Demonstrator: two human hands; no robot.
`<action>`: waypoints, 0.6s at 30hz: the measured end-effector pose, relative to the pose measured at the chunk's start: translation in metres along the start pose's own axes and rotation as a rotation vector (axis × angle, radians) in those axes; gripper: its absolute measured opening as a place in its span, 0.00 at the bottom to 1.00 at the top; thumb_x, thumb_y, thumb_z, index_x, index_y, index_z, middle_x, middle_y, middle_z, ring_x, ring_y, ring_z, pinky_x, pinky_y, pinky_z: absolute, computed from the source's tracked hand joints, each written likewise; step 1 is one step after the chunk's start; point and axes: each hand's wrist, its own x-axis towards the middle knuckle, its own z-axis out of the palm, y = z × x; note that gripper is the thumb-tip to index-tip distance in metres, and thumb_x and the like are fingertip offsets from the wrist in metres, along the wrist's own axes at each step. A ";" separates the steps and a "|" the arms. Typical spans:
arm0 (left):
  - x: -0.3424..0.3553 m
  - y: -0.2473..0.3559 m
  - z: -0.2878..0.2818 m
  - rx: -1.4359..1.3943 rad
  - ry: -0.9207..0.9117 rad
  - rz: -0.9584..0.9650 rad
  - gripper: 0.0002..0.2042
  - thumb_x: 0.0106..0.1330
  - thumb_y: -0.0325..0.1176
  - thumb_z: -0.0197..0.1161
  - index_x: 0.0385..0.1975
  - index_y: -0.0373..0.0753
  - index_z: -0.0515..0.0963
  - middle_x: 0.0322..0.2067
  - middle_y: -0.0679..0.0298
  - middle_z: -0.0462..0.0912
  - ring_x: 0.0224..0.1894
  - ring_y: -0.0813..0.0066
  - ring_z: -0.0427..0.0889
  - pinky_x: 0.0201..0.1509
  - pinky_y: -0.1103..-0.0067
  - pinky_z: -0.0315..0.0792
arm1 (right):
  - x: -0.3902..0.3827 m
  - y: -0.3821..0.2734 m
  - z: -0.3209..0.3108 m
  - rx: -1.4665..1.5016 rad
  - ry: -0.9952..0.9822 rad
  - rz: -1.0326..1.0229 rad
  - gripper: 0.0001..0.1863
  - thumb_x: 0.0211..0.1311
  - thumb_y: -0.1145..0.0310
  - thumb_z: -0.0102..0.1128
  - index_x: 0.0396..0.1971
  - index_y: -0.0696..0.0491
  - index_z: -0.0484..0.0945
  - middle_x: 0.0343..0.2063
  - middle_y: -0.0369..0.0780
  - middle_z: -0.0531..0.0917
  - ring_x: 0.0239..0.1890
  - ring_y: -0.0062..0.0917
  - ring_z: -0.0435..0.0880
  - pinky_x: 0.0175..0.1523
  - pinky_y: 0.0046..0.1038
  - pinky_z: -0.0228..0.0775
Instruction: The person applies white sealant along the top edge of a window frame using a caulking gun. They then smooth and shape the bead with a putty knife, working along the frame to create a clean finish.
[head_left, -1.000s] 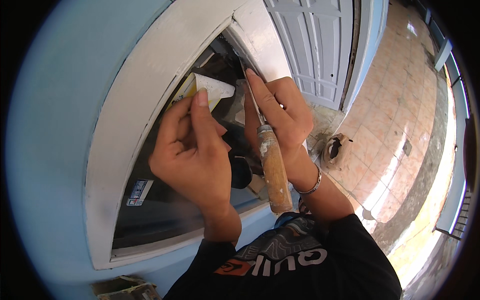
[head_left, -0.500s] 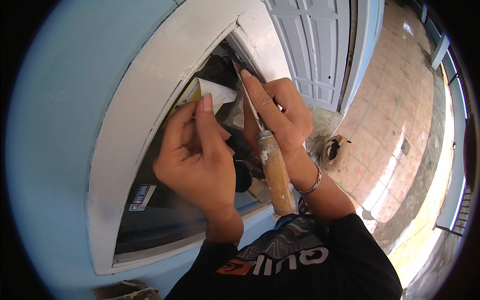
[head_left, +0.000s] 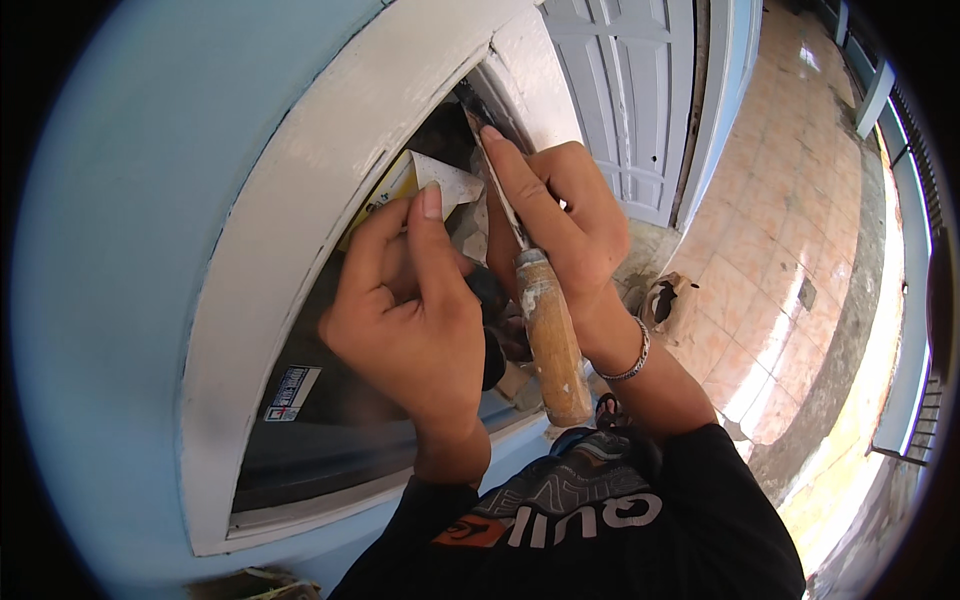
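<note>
My left hand [head_left: 400,320] pinches a peeling yellow-and-white sticker [head_left: 450,180] on the dark pane of a white-framed window [head_left: 240,300], thumb on its curled white part. My right hand [head_left: 575,230] grips a flat-bladed tool with a worn, paint-spotted wooden handle [head_left: 550,335]. Its index finger lies along the blade, whose tip is at the upper corner of the pane, against or close to the inner edge of the frame. A small blue-and-white label [head_left: 290,393] is on the lower left of the pane.
A pale blue wall [head_left: 110,300] surrounds the window. A grey panelled door [head_left: 610,80] stands beyond it. To the right are a tiled floor [head_left: 770,230], a brown bag or container [head_left: 668,305] and a railing along the far edge [head_left: 900,120]. A sandalled foot [head_left: 607,410] shows below.
My left hand and the sticker have shifted slightly right in the view. The blade's tip has moved a little up and left toward the pane's corner. The whole view has shifted slightly.
</note>
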 end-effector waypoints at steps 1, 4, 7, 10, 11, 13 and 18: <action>0.000 0.000 0.000 -0.007 -0.004 -0.009 0.08 0.74 0.27 0.68 0.40 0.26 0.85 0.16 0.66 0.80 0.14 0.88 0.70 0.17 0.86 0.61 | 0.000 0.000 -0.001 0.007 0.001 -0.045 0.30 0.42 0.77 0.70 0.52 0.66 0.85 0.29 0.40 0.77 0.30 0.31 0.79 0.30 0.30 0.72; 0.000 -0.001 -0.001 0.036 -0.013 0.034 0.08 0.75 0.27 0.68 0.40 0.26 0.85 0.16 0.66 0.80 0.14 0.88 0.71 0.17 0.86 0.61 | 0.002 0.001 -0.001 0.033 0.026 -0.065 0.30 0.43 0.76 0.70 0.53 0.65 0.85 0.29 0.40 0.77 0.30 0.31 0.79 0.31 0.30 0.72; 0.001 -0.001 -0.001 0.019 -0.020 0.027 0.08 0.75 0.27 0.68 0.40 0.26 0.85 0.16 0.66 0.80 0.14 0.88 0.71 0.17 0.86 0.61 | 0.003 0.003 -0.001 0.031 0.001 -0.041 0.29 0.43 0.76 0.70 0.52 0.64 0.85 0.29 0.39 0.77 0.30 0.30 0.79 0.30 0.29 0.71; 0.001 -0.002 0.000 0.008 -0.011 0.037 0.08 0.75 0.27 0.67 0.41 0.26 0.85 0.16 0.65 0.80 0.14 0.87 0.71 0.17 0.86 0.61 | 0.000 0.005 -0.003 0.032 -0.015 -0.076 0.30 0.43 0.77 0.70 0.53 0.62 0.86 0.30 0.39 0.77 0.30 0.30 0.79 0.30 0.29 0.71; 0.001 -0.002 0.000 0.008 -0.004 0.021 0.08 0.75 0.27 0.67 0.41 0.25 0.85 0.17 0.65 0.80 0.14 0.87 0.71 0.17 0.86 0.61 | -0.002 0.004 -0.003 0.043 0.022 -0.134 0.30 0.43 0.77 0.71 0.53 0.61 0.86 0.30 0.39 0.77 0.30 0.30 0.79 0.30 0.29 0.72; 0.001 -0.001 0.000 0.032 -0.010 0.021 0.08 0.75 0.27 0.67 0.41 0.25 0.85 0.17 0.65 0.80 0.14 0.87 0.71 0.16 0.86 0.61 | -0.002 0.005 -0.005 0.027 -0.023 -0.032 0.31 0.42 0.77 0.71 0.54 0.61 0.86 0.30 0.38 0.78 0.31 0.30 0.80 0.31 0.29 0.73; 0.001 0.003 -0.002 0.032 -0.023 -0.032 0.06 0.73 0.25 0.68 0.38 0.27 0.85 0.19 0.64 0.84 0.21 0.84 0.80 0.27 0.84 0.71 | -0.002 0.004 -0.005 0.071 -0.032 -0.038 0.32 0.40 0.79 0.71 0.54 0.61 0.85 0.31 0.39 0.79 0.32 0.30 0.80 0.32 0.29 0.73</action>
